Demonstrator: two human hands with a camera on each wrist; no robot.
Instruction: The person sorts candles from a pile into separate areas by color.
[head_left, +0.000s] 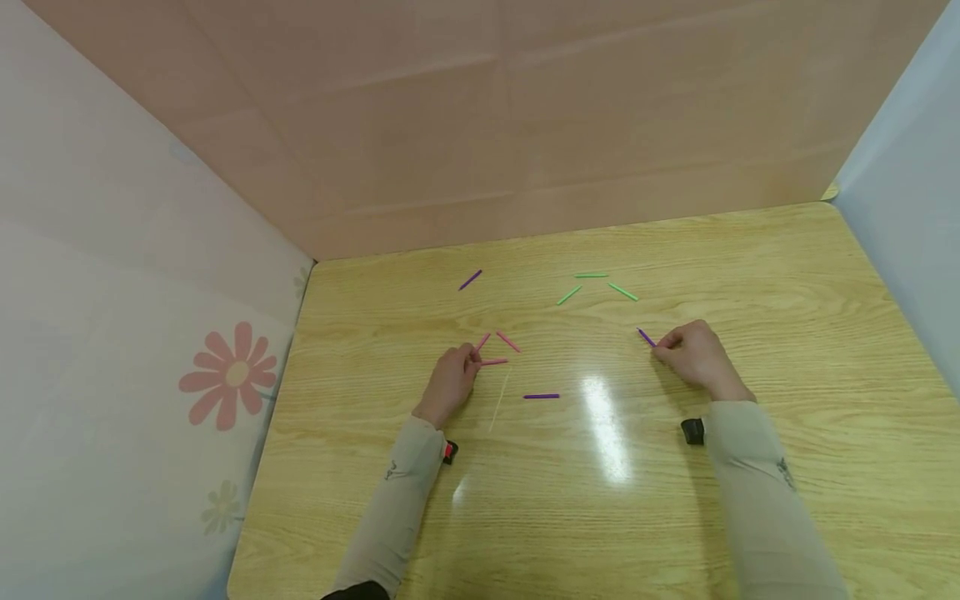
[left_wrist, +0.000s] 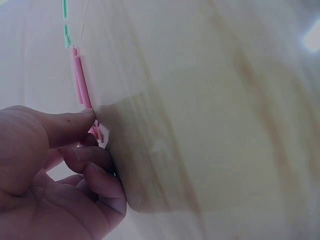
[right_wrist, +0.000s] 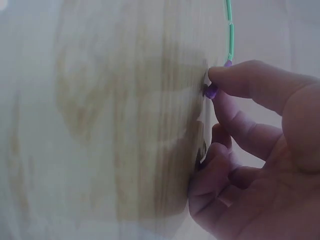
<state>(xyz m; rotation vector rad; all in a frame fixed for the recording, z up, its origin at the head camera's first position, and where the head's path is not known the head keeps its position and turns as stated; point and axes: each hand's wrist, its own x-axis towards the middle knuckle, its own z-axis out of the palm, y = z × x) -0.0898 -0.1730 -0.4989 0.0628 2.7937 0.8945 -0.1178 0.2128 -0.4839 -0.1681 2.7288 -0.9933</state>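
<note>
In the head view my left hand (head_left: 452,379) pinches the near end of a short pink stick (head_left: 495,362) lying crosswise. Two more sticks, a slanted pink stick (head_left: 483,340) by its fingertips and another pink stick (head_left: 508,342) to the right, make a small triangle with it. The left wrist view shows the held pink stick (left_wrist: 83,82) running out from the thumb. At the right, my right hand (head_left: 701,354) holds a slanted purple stick (head_left: 647,337) by its lower end. Only small parts of this purple stick (right_wrist: 211,91) show around the thumb in the right wrist view.
Three green sticks (head_left: 592,275) form an open arch at the back. One purple stick (head_left: 470,280) lies at back left, another purple stick (head_left: 542,397) in the middle. A brown panel (head_left: 495,133) stands behind the wooden table (head_left: 825,350), with pale walls at both sides.
</note>
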